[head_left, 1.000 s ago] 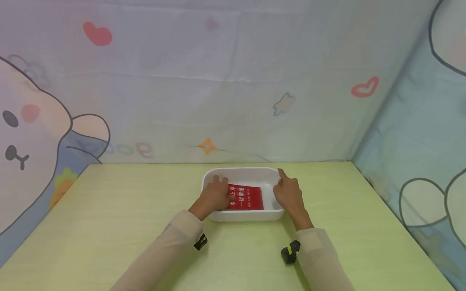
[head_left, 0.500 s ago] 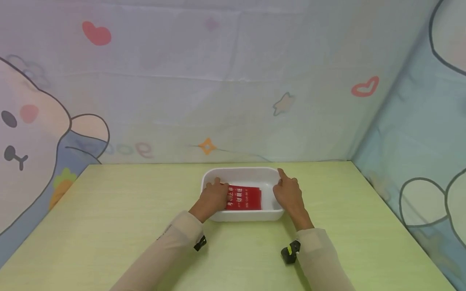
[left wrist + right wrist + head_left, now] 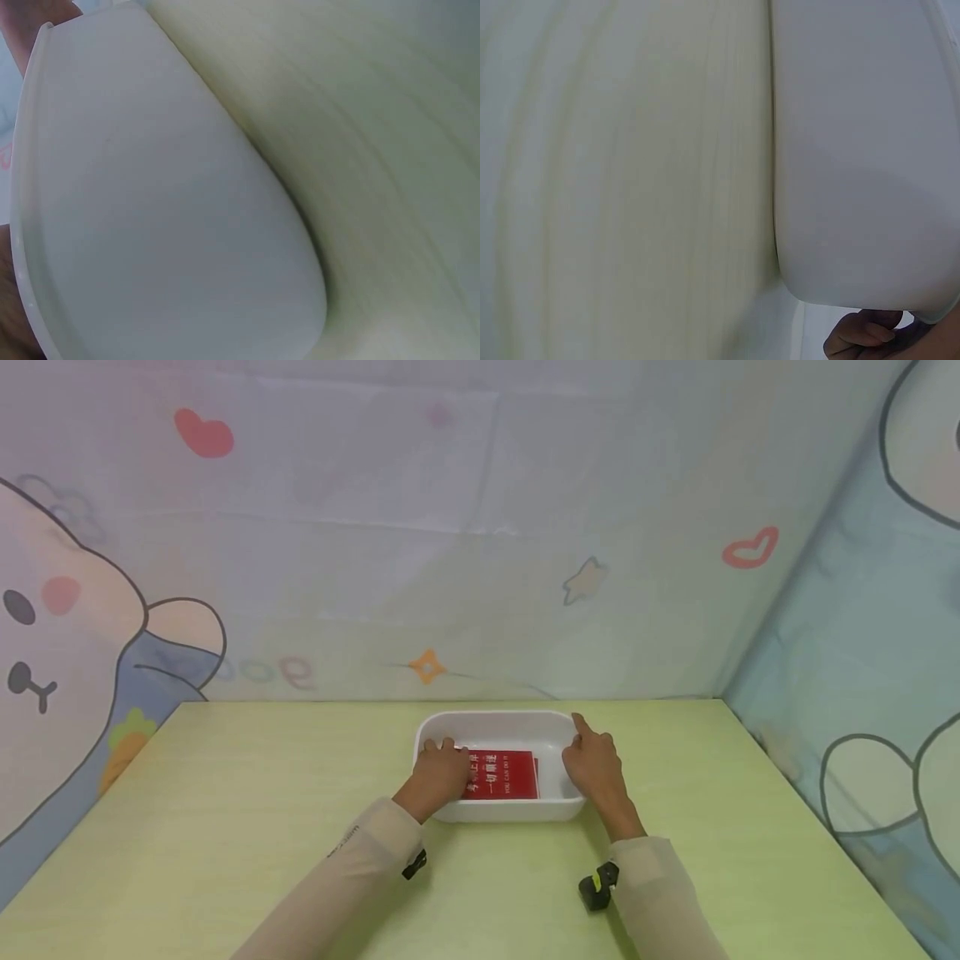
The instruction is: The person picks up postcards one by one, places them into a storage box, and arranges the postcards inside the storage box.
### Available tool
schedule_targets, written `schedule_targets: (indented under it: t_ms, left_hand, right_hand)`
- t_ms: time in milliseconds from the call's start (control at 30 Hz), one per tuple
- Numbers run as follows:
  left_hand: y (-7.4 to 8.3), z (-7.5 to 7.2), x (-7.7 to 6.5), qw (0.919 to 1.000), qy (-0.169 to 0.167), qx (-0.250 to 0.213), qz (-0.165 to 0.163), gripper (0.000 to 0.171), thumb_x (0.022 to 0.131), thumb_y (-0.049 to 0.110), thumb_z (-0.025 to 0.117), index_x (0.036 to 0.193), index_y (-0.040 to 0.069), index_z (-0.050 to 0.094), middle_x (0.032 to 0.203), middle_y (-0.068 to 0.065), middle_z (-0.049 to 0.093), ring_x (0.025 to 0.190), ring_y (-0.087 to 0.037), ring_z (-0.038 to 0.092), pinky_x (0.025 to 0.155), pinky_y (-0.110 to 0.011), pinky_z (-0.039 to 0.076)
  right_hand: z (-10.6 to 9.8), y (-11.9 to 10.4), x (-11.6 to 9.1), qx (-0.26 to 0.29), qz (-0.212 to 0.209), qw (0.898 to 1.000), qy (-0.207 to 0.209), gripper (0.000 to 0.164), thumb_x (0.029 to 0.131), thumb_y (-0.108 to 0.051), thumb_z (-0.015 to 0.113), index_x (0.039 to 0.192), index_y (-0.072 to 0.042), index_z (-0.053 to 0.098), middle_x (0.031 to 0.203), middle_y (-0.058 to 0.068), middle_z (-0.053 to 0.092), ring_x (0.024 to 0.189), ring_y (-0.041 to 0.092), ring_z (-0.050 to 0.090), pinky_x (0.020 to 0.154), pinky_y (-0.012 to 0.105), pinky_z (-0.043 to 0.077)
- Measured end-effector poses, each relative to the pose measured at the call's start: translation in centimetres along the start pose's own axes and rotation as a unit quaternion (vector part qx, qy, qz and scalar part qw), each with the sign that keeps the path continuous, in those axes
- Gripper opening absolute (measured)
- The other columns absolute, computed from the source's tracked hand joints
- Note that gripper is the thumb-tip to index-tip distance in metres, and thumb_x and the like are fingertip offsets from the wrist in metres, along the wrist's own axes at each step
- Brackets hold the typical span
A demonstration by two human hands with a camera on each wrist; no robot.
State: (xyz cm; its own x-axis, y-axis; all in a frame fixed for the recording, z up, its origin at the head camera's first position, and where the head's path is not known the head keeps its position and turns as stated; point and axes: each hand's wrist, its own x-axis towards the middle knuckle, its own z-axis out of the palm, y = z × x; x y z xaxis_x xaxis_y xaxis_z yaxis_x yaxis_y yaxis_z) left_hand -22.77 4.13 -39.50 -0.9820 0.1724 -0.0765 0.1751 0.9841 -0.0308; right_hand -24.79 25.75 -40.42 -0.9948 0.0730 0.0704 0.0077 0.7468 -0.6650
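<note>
A white plastic tray (image 3: 510,812) stands on the table; its outer wall fills much of both wrist views. Inside lies a flat red booklet (image 3: 517,775) with white lettering, and a second red edge shows from under its right side. My left hand (image 3: 442,775) reaches over the tray's left end and grips the booklet's left part, hiding that end. My right hand (image 3: 595,767) holds the tray's right rim, index finger along the corner. In the right wrist view, curled fingers (image 3: 862,334) show beside the tray's end.
The pale yellow-green table (image 3: 300,760) extends around the tray. A cartoon-printed cloth (image 3: 360,552) hangs behind the table and along its right side. Black wrist devices (image 3: 596,889) sit at both sleeve cuffs.
My left hand has drawn slightly left and toward me, the top red booklet shifting left with it. The right hand keeps its hold on the tray. The head view has tipped up slightly.
</note>
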Motion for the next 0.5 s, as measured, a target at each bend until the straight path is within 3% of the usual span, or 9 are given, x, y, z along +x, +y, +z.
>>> schedule_targets:
  t_ms: [267,500]
  left_hand:
    - [0.22,0.02,-0.12,0.9999,0.004,0.009,-0.004,0.044,0.099,0.037,0.059,0.13,0.006,0.062,0.113,-0.015,0.061,0.102,-0.029,0.056,0.092,-0.039,0.051]
    - [0.3,0.05,0.35,0.9989,0.011,0.041,0.017,0.046,0.1,0.039,0.057,0.131,0.005,0.062,0.114,-0.015,0.063,0.104,-0.032,0.056,0.09,-0.039,0.052]
  right_hand:
    - [0.1,0.0,-0.07,-0.001,-0.012,1.0,0.019,0.055,0.099,-0.016,0.03,0.153,-0.005,0.035,0.132,0.037,0.051,0.106,0.043,0.055,0.084,0.057,0.05]
    - [-0.35,0.25,0.32,-0.01,-0.012,1.0,0.017,0.055,0.1,-0.018,0.029,0.154,-0.007,0.034,0.134,0.038,0.049,0.098,0.04,0.056,0.077,0.052,0.052]
